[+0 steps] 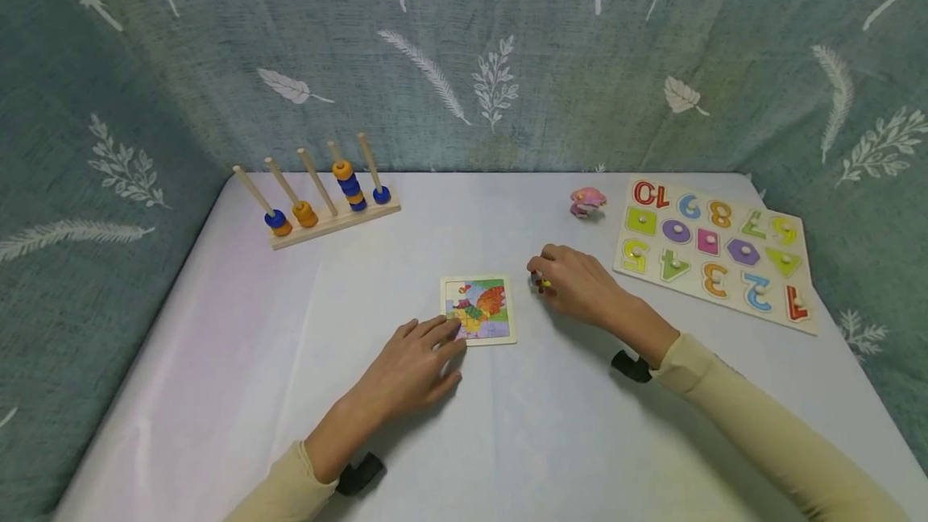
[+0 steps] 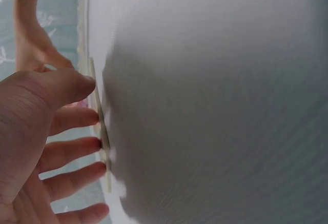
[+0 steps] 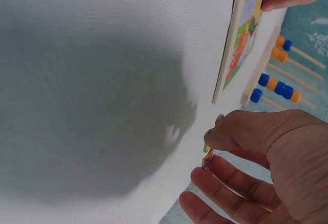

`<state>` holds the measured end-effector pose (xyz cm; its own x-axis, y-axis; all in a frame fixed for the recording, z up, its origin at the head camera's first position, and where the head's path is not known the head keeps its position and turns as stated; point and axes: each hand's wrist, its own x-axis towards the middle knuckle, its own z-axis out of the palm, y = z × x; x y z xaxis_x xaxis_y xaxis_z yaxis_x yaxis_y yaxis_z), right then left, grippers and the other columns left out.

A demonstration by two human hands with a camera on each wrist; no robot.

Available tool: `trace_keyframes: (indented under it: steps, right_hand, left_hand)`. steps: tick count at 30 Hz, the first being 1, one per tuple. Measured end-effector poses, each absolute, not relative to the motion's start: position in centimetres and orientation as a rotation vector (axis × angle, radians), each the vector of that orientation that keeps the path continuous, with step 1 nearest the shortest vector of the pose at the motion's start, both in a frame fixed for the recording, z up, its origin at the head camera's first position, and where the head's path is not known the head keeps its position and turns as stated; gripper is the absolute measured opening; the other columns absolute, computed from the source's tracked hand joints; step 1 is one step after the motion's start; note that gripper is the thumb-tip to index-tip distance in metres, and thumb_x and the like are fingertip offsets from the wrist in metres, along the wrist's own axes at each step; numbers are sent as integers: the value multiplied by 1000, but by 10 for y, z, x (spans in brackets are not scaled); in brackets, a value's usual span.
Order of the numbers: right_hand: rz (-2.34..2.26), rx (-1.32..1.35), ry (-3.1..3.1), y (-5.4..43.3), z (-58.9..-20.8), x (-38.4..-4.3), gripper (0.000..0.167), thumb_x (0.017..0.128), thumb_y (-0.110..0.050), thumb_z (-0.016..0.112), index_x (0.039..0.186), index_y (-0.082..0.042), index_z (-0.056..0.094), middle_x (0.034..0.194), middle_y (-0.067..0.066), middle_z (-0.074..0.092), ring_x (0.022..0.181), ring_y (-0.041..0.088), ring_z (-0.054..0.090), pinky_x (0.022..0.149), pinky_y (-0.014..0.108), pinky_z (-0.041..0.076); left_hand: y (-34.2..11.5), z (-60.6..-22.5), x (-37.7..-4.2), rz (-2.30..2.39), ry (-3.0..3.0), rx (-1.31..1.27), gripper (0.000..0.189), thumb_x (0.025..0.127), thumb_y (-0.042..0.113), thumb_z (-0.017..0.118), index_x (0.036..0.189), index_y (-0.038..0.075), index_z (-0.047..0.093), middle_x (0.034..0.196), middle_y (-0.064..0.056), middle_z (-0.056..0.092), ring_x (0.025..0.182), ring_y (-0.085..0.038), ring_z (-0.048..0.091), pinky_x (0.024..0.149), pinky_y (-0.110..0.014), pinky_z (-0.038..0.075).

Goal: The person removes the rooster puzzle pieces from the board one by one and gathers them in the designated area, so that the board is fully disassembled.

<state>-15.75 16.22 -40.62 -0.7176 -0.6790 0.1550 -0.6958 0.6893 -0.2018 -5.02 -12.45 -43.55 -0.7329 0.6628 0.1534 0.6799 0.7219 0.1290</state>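
Note:
A square wooden jigsaw puzzle (image 1: pixel 499 329) with a colourful bird picture lies flat in the middle of the table. A pale patch shows in its upper left part. My left hand (image 1: pixel 412 367) touches the puzzle's lower left side with its fingers extended; in the left wrist view, the fingertips meet the board's edge (image 2: pixel 106 155). To the right of the puzzle, my right hand (image 1: pixel 580 284) pinches a small coloured jigsaw piece (image 3: pixel 207 158) between thumb and fingers, just above the table. The fingers hide part of that piece.
At the back left stands a wooden peg stand (image 1: pixel 335 223) with blue and orange rings. A small pink toy figure (image 1: pixel 587 201) sits beyond my right hand. A number and shape board (image 1: pixel 692 264) lies at the right. Patterned green cloth (image 1: pixel 464 63) hangs behind the table.

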Motion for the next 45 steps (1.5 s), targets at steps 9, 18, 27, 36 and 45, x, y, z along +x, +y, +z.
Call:
trace_keyframes:
  steps: [9, 18, 27, 36, 45]
  right_hand:
    - [380, 1142, -2854, 164, -408, -159, 33, 77, 2, 81, 109, -3, 72, 90, 6, 60, 74, 18, 53, 63, 31, 48]
    - [364, 1153, -2890, 164, -413, -156, 35, 77, 3, 80, 110, -3, 71, 89, 5, 59, 73, 17, 52, 62, 31, 47]
    - [368, 1153, -2892, 164, -416, -155, 34, 77, 4, 78, 109, -4, 72, 90, 5, 59, 73, 17, 51, 62, 29, 46]
    - [393, 1187, -2883, 159, -422, -158, 31, 77, 5, 77, 105, -4, 72, 87, 3, 57, 74, 17, 52, 63, 31, 47]
    - [424, 1178, -2863, 157, -424, -163, 25, 78, 8, 72, 100, -5, 73, 86, 3, 59, 76, 20, 53, 65, 33, 47]
  left_hand:
    - [-125, -432, -43, -245, -2826, -1099, 37, 88, 32, 75, 119, 11, 71, 137, -12, 59, 127, -34, 54, 97, -57, 46]
    - [-126, -434, -41, -249, -2831, -1085, 41, 88, 32, 74, 123, 11, 70, 139, -12, 58, 129, -33, 53, 97, -55, 46]
    - [-128, -435, -41, -273, -2840, -1080, 41, 89, 32, 74, 123, 10, 70, 139, -13, 58, 130, -33, 52, 97, -55, 45]
    - [-128, -435, -42, -295, -2867, -1078, 40, 89, 31, 74, 124, 11, 69, 141, -12, 57, 131, -34, 51, 97, -57, 45]
    - [-129, -431, -43, -311, -2878, -1071, 39, 89, 30, 74, 123, 12, 70, 140, -11, 58, 130, -32, 52, 98, -57, 45]
